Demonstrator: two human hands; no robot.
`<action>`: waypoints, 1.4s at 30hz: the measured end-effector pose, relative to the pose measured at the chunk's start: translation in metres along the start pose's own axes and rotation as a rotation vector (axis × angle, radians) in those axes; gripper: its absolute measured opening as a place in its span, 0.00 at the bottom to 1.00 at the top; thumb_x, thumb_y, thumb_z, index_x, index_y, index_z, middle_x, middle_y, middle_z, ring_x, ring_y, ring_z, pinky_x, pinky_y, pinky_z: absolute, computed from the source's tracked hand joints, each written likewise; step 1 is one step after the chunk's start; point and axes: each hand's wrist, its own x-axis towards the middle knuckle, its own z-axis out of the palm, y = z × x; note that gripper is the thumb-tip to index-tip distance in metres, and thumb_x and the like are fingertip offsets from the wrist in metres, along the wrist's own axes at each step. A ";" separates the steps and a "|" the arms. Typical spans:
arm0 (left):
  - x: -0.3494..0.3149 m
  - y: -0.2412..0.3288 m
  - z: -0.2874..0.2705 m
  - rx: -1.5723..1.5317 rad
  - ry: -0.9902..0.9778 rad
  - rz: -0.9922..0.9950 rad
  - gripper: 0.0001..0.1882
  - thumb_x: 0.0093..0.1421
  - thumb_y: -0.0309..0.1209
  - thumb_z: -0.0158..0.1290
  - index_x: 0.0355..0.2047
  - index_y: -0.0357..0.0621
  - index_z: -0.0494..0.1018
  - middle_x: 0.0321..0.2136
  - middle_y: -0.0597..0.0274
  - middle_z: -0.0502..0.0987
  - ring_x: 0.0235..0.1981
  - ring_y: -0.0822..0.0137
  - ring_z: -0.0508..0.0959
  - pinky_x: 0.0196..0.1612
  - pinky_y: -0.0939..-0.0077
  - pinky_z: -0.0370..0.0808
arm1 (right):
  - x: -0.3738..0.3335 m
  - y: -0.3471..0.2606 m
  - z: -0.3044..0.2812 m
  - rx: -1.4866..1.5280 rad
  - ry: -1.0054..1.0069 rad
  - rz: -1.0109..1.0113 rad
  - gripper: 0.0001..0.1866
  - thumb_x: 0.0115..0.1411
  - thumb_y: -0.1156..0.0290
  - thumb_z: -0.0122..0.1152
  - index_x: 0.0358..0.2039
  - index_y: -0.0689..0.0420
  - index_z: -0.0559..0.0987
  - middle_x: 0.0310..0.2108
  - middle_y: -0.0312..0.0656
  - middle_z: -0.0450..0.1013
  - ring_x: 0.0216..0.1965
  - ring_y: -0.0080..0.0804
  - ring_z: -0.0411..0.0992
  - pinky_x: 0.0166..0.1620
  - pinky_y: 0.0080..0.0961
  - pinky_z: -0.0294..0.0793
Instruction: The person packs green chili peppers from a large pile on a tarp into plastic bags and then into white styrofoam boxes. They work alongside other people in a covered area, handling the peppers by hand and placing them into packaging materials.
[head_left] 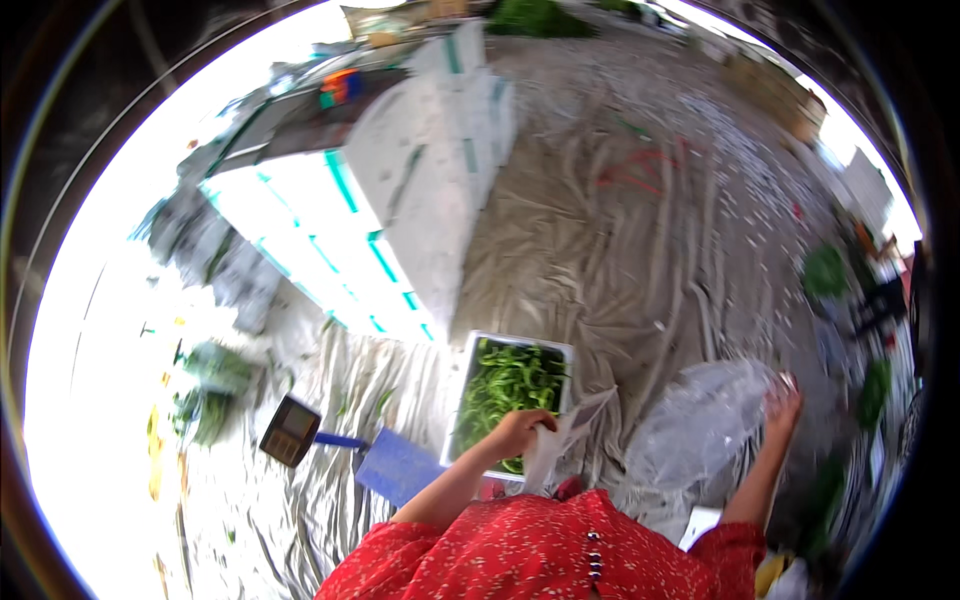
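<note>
Right up close, below the red patterned shirt (pixel 520 545), the left hand (pixel 520 433) was in over the near right part of the box, fingers closed on a thin whitish film (pixel 546 462) that draped across the right rim; whether it was a liner or a loose piece, there was no telling. Out wide went the right hand (pixel 784 405), seemingly gripping one end of a big clear bag (pixel 690 425), though blur hid the exact finger placement. Good handling here, I judged, meant a light pinch on that film, drawing it up and outward so no pods were dragged along, and keeping the billowing bag off the floor sheet.

And the containers! The white foam box (pixel 523 341) stood just ahead of the feet, heaped with long green pods (pixel 510 380), likely peppers. The clear bag, puffed and crumpled, showed nothing inside. Left of the box sat a scale with a blue platform (pixel 400 467), bare on top. Further out rose a stack of white foam boxes (pixel 415 170) banded in green tape, contents hidden; far off, a green heap (pixel 540 18).
</note>
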 end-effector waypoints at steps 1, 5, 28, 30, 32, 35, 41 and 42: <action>0.006 0.001 0.003 -0.044 0.009 0.027 0.18 0.46 0.14 0.42 0.36 0.39 0.74 0.33 0.60 0.78 0.37 0.71 0.76 0.42 0.78 0.71 | 0.023 0.000 -0.030 0.347 0.023 0.072 0.32 0.58 0.44 0.49 0.57 0.51 0.65 0.55 0.38 0.65 0.54 0.35 0.63 0.50 0.39 0.67; -0.025 -0.019 0.002 -0.014 0.180 0.044 0.19 0.45 0.15 0.42 0.36 0.41 0.75 0.32 0.58 0.79 0.36 0.65 0.78 0.41 0.76 0.71 | 0.064 0.036 0.005 0.433 -0.003 0.203 0.30 0.61 0.43 0.43 0.55 0.51 0.69 0.57 0.42 0.64 0.51 0.40 0.65 0.51 0.39 0.68; -0.033 -0.035 -0.016 -0.079 0.332 -0.073 0.21 0.40 0.11 0.41 0.34 0.37 0.75 0.30 0.62 0.77 0.33 0.72 0.75 0.38 0.81 0.72 | 0.007 -0.017 0.130 0.539 0.157 0.074 0.32 0.65 0.44 0.34 0.56 0.58 0.65 0.56 0.51 0.63 0.52 0.47 0.66 0.49 0.46 0.70; -0.028 -0.024 -0.016 -0.095 0.289 -0.053 0.21 0.40 0.10 0.40 0.33 0.37 0.75 0.30 0.63 0.77 0.34 0.72 0.75 0.39 0.82 0.71 | -0.003 -0.018 0.121 0.551 0.194 0.081 0.32 0.65 0.44 0.34 0.55 0.58 0.66 0.55 0.51 0.64 0.51 0.47 0.67 0.49 0.46 0.70; -0.015 -0.001 -0.022 -0.136 0.232 -0.041 0.21 0.40 0.10 0.38 0.32 0.37 0.74 0.30 0.64 0.76 0.35 0.72 0.74 0.41 0.83 0.70 | -0.010 -0.015 0.120 0.549 0.215 0.091 0.32 0.65 0.44 0.34 0.55 0.57 0.67 0.54 0.51 0.66 0.50 0.47 0.68 0.48 0.47 0.70; 0.013 0.009 -0.032 -0.184 0.259 0.074 0.23 0.39 0.09 0.35 0.32 0.38 0.73 0.33 0.65 0.76 0.38 0.74 0.73 0.44 0.83 0.67 | -0.016 -0.013 0.122 0.538 0.245 0.103 0.32 0.65 0.43 0.33 0.55 0.57 0.66 0.53 0.52 0.67 0.50 0.47 0.69 0.48 0.48 0.70; 0.076 0.047 -0.018 -0.270 0.284 0.142 0.27 0.39 0.09 0.33 0.37 0.39 0.74 0.35 0.64 0.76 0.39 0.73 0.73 0.45 0.82 0.67 | -0.037 -0.002 0.110 0.533 0.259 0.077 0.33 0.64 0.43 0.34 0.55 0.58 0.66 0.53 0.52 0.67 0.50 0.48 0.69 0.49 0.47 0.70; 0.086 0.049 -0.014 -0.260 0.262 0.151 0.28 0.40 0.09 0.33 0.38 0.39 0.74 0.35 0.64 0.76 0.39 0.73 0.73 0.46 0.82 0.67 | -0.037 0.003 0.108 0.551 0.286 0.102 0.33 0.65 0.43 0.33 0.55 0.58 0.66 0.53 0.52 0.67 0.49 0.48 0.69 0.48 0.46 0.72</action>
